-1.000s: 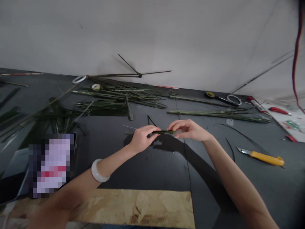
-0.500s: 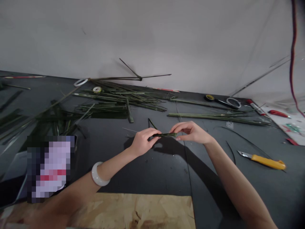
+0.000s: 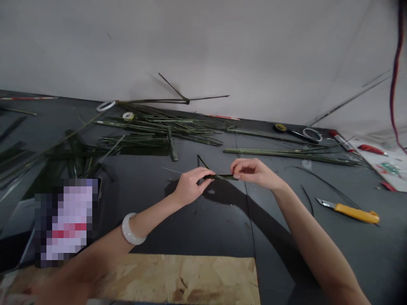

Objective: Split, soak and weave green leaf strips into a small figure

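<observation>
Between my hands, a little above the dark table point(image 3: 159, 224), stretches a narrow green leaf strip point(image 3: 222, 176), folded or woven at its middle. My left hand point(image 3: 194, 183) pinches its left end, and a thin bent leaf piece sticks up behind those fingers. At the right end, my right hand point(image 3: 252, 172) is closed on the strip with thumb and curled fingertips. A white bangle point(image 3: 131, 229) circles my left wrist. How the strip is folded under the left fingers is hidden.
Long leaf strips point(image 3: 152, 127) are heaped along the wall, with a narrow bundle point(image 3: 286, 156) further right. A yellow utility knife point(image 3: 352, 212) lies at right, blade out. A blurred-out phone-like object point(image 3: 68, 220) stands at left. A wooden board point(image 3: 190, 277) is nearest me.
My right fingers have curled in and shifted grip at the strip's right end. The strip now looks flatter and straighter. My left hand has barely moved; the view shifted slightly.
</observation>
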`<state>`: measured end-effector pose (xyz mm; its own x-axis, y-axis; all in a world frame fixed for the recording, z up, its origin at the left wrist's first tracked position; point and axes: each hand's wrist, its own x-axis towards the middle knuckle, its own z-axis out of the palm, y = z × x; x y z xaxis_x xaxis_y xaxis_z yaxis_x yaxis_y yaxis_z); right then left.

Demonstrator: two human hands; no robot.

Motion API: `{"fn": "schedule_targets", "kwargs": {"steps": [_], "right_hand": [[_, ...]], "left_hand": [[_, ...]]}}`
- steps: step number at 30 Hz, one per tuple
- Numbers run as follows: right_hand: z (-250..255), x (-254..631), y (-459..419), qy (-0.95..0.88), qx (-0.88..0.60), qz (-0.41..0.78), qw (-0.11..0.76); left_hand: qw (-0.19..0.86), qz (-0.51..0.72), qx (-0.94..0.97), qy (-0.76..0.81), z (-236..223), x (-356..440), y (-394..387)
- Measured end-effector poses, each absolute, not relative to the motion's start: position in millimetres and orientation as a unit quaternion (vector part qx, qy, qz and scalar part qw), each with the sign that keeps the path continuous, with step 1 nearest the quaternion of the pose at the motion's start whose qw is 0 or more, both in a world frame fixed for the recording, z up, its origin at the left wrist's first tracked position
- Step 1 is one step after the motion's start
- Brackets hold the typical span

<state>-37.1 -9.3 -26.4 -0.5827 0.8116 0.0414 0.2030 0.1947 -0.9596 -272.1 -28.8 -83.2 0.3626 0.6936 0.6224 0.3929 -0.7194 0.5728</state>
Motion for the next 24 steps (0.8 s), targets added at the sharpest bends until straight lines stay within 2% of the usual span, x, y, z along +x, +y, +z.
{"fn": "schedule_targets", "kwargs": {"steps": [11, 18, 24], "right_hand": [[-23, -37, -13, -0.714, -0.364, 0.518, 0.299], [-20, -49, -26, -0.771, -0.419, 0.34, 0.339], [-16, -56, -33, -0.841, -0.406, 0.166, 0.315]], "left_hand": [[0.17, 0.461, 0.79, 0.368, -83, -273, -28], [0.17, 0.46, 0.776, 0.397, -84, -274, -27], [0.173, 0.456, 0.775, 0.401, -84, -274, -28]]}}
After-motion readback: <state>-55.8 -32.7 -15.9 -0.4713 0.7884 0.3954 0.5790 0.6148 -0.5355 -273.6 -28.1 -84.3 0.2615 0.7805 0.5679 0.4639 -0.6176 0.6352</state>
